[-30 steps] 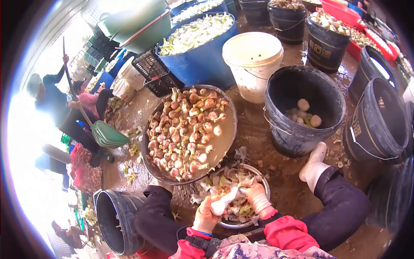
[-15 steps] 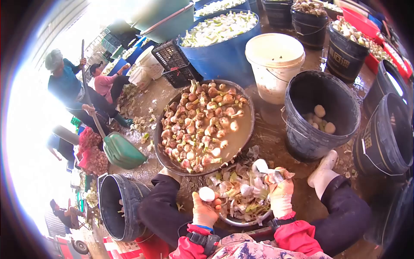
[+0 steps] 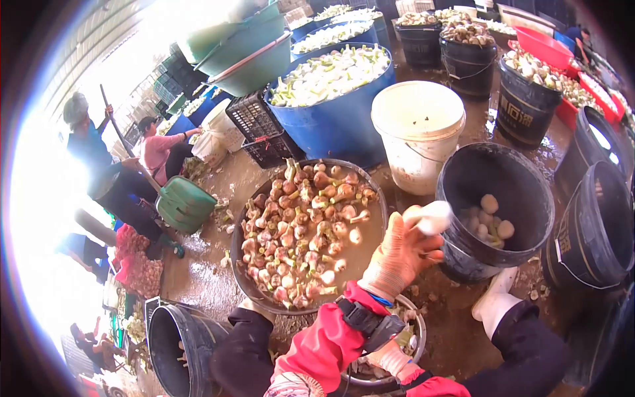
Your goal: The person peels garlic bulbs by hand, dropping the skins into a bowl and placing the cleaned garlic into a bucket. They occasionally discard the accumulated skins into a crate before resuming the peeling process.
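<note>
My left hand (image 3: 395,255), in an orange glove, is raised across the middle with its fingers spread. A blurred white peeled bulb (image 3: 433,218) is at its fingertips, by the left rim of a black bucket (image 3: 456,255) that has several pale bulbs (image 3: 488,221) inside. Whether the fingers still touch the bulb is unclear. Below, my right hand (image 3: 391,359) is low over a metal basin (image 3: 419,331) of peelings, partly behind my left forearm, its fingers hidden. A wide dark tub (image 3: 239,264) holds unpeeled bulbs (image 3: 297,231) in brown water.
Beyond the tub stand a white bucket (image 3: 413,159) and a blue barrel (image 3: 331,132) of peeled bulbs. More black buckets (image 3: 585,231) are at the right, another (image 3: 198,351) at lower left. One person (image 3: 89,152) holds a green shovel (image 3: 186,204); another (image 3: 162,151) sits behind.
My left hand has swung up and right from above the basin toward the black bucket with the white bulb. My right hand has dropped lower. The shovel has moved up, and the view has shifted.
</note>
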### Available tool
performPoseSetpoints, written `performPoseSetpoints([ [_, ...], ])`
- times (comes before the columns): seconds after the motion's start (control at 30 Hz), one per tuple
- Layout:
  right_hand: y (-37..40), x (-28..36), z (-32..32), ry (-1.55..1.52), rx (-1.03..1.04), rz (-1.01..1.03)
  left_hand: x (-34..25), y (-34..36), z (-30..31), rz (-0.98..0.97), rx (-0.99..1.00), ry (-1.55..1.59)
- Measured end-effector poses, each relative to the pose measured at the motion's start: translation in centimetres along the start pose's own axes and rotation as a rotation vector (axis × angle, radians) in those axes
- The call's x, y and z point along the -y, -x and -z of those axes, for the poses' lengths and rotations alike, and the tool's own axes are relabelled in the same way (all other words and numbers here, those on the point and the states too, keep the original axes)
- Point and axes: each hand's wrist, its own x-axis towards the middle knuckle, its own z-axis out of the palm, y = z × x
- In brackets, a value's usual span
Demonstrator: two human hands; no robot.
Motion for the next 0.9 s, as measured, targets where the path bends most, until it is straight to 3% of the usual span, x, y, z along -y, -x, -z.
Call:
performPoseSetpoints([
  [0.1, 1.2, 1.3, 2.0, -0.142, 0.092, -0.112, -1.9, -0.8, 2.4, -0.068, -0.006, -0.210],
  [0.17, -1.7, -2.9, -1.3, -0.068, -0.036, 0.040, -3.4, -0.1, 6.5, -0.157, -0.416, -0.528],
  [0.2, -2.7, -4.2, -2.0, -0.026, -0.059, 0.085, -4.7, 0.3, 8.6, -0.063, -0.633, -0.844],
  [0.23, -2.4, -3.5, -1.1, -0.035, -0.059, 0.080, -5.2, 0.4, 15.8, 0.001, -0.572, -1.287],
  [0.27, -1.4, -1.9, 0.3, -0.102, 0.030, 0.006, -6.3, 1.4, 15.0, 0.147, -0.558, -1.676],
  [0.3, -1.0, -1.0, 1.0, -0.167, 0.116, -0.068, -5.9, 2.1, 19.8, 0.209, -0.519, -1.999],
  [0.33, -1.3, -1.2, 0.9, -0.172, 0.113, -0.077, -5.7, 2.5, 21.7, 0.440, -0.439, -2.133],
  [0.4, -1.2, -0.9, 1.3, -0.353, 0.117, -0.081, -5.1, 2.8, 21.8, 0.704, -0.381, -2.253],
  [0.43, -1.0, -0.8, 1.9, -0.360, 0.092, -0.080, -4.9, 2.3, 22.6, 0.701, -0.367, -2.248],
  [0.5, -2.3, -2.4, 0.7, -0.338, 0.009, -0.057, -4.7, 1.9, 24.3, 0.919, -0.326, -2.108],
  [0.53, -2.8, -3.2, -0.1, -0.314, -0.068, -0.023, -4.6, 2.2, 24.5, 0.923, -0.324, -2.107],
  [0.57, -2.5, -2.5, 0.3, -0.358, -0.035, -0.119, -4.5, 2.6, 24.2, 0.841, -0.319, -2.092],
  [0.67, -1.1, -0.6, 1.8, -0.281, -0.009, -0.116, -4.3, 4.2, 22.8, 0.632, -0.243, -2.178],
  [0.73, 0.0, -0.7, 2.1, -0.307, -0.005, -0.105, -4.6, 4.9, 21.4, 0.956, 0.004, -2.336],
  [0.77, -0.5, -1.6, 1.4, -0.284, 0.003, -0.086, -5.0, 5.4, 21.2, 1.057, 0.024, -2.336],
  [0.8, -1.3, -2.5, 0.7, -0.263, 0.004, -0.067, -5.6, 6.7, 23.3, 0.898, 0.153, -2.344],
  [0.83, -2.3, -3.9, -0.3, -0.201, -0.073, 0.024, -5.6, 6.9, 23.3, 1.006, 0.134, -2.350],
  [0.87, 0.1, -0.9, 2.3, -0.205, 0.032, -0.067, -5.6, 6.6, 21.6, 1.177, 0.113, -2.325],
  [0.9, -1.0, -2.5, 1.0, -0.158, -0.104, 0.072, -5.5, 7.7, 23.3, 1.010, 0.178, -2.363],
])
